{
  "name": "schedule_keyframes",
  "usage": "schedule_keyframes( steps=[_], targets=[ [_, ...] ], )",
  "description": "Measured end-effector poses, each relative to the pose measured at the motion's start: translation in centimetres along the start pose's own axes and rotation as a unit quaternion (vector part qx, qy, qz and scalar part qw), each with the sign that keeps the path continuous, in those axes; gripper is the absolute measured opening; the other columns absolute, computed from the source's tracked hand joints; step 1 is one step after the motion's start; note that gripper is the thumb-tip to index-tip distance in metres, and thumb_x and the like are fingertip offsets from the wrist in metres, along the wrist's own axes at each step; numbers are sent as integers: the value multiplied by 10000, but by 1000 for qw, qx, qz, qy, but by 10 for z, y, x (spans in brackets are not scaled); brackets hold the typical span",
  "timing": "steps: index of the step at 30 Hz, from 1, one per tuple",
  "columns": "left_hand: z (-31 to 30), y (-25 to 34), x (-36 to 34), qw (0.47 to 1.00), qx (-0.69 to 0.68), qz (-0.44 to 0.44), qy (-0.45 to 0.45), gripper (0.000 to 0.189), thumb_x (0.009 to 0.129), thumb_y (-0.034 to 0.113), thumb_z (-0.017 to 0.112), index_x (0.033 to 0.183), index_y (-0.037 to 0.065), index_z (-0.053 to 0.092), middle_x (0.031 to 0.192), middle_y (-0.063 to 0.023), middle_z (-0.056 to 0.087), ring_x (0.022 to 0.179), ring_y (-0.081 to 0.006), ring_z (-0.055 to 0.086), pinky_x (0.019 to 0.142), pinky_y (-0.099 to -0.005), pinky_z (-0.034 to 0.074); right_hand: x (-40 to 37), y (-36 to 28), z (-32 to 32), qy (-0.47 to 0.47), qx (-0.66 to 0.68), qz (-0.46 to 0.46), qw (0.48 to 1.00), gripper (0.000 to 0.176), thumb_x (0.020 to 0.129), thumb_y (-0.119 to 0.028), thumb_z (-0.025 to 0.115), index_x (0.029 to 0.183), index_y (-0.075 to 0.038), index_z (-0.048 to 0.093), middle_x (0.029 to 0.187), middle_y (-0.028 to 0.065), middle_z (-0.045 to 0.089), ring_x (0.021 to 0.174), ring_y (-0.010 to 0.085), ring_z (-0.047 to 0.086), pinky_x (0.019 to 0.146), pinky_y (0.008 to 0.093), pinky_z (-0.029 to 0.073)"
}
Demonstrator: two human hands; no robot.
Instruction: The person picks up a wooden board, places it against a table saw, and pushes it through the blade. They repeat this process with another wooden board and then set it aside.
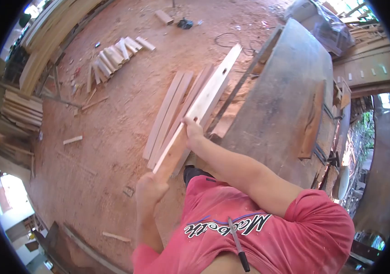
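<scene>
A long wooden board [211,93], pale on its lit face and with small dark slots cut in it, is held up slantwise in front of me. My left hand [151,189] is closed around its near end. My right hand [194,131] grips the board partway along, close to one of the slots. Beyond the board, several reddish planks [170,114] lie side by side on the dusty ground, partly hidden by it. A pen [239,249] lies against the front of my pink shirt.
A large worn workbench [272,96] stands to the right, with a brown wood piece [312,121] on it. Short wood pieces [112,59] lie in a row on the ground. Stacked lumber [21,109] is at the left. A thin cable [224,39] lies near the bench's far end.
</scene>
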State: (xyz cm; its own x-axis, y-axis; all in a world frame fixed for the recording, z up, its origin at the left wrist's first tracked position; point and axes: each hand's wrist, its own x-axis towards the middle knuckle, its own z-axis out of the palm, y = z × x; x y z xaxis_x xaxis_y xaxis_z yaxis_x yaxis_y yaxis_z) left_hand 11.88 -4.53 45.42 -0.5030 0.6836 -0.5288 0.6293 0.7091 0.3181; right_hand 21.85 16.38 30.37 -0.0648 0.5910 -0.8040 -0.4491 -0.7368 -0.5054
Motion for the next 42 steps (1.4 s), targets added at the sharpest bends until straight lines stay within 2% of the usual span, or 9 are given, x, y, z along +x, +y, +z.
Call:
schedule_keyframes(
  steps=[10,15,25,28,30,33,34,37,42],
  targets=[
    [32,-75,35,983,-62,-27,-172,513,639,327,782,948,-76,712,954,-325,708,963,-443,716,848,-483,572,3,79,-13,71,-94,176,977,351,813,-200,753,1069,19,656,1008,111,646,849,222,631,725,383,517],
    [120,-96,167,978,-86,41,-184,528,669,274,795,1046,-79,686,964,-284,722,919,-369,737,776,-450,581,16,-3,51,-91,-523,-247,811,586,857,-299,697,1301,71,600,1156,226,712,1027,309,693,904,381,548],
    [200,-117,241,975,-42,2,-219,606,639,262,789,1132,-67,666,999,-281,718,907,-353,723,804,-431,573,-109,-68,123,-250,-633,-211,702,416,832,-232,626,1125,62,658,1110,251,702,1063,385,675,946,437,527],
    [215,-117,247,977,-65,-3,-204,623,633,264,786,1148,-65,664,1017,-283,717,929,-358,722,821,-432,570,-120,-53,100,-173,-684,-382,597,345,842,-215,641,1101,10,673,1046,212,706,990,356,686,873,460,533],
    [224,-122,244,977,-93,-6,-193,634,629,265,785,1158,-63,663,1029,-285,717,943,-361,721,832,-433,567,-117,-38,57,-170,-694,-570,405,232,855,-223,647,994,-52,717,915,162,710,915,316,687,774,452,529],
    [240,-129,232,972,-142,-14,-189,652,623,266,782,1173,-61,661,1046,-287,716,964,-365,720,849,-434,564,-146,-44,1,-411,-788,-389,244,241,909,-236,615,736,-88,697,721,133,666,759,305,688,643,440,524],
    [247,-128,225,969,-159,-18,-190,658,620,267,781,1178,-61,660,1052,-288,716,971,-367,720,855,-434,563,-146,-30,-31,-442,-747,-296,399,228,928,-228,592,786,-67,668,750,148,665,735,347,688,652,480,538],
    [246,-99,197,966,-185,-31,-180,670,616,267,780,1188,-59,659,1064,-290,715,985,-369,719,866,-435,561,-168,-23,-118,-446,-744,-258,425,152,926,-196,582,952,-54,627,863,178,707,785,373,712,687,503,557],
    [231,-57,176,987,-123,-12,-101,754,636,314,771,1271,-69,635,1186,-299,692,1137,-407,675,970,-451,530,-192,0,-228,-274,-701,-197,628,239,913,-253,653,1013,-39,685,949,204,718,891,394,696,787,480,546]
  ],
)
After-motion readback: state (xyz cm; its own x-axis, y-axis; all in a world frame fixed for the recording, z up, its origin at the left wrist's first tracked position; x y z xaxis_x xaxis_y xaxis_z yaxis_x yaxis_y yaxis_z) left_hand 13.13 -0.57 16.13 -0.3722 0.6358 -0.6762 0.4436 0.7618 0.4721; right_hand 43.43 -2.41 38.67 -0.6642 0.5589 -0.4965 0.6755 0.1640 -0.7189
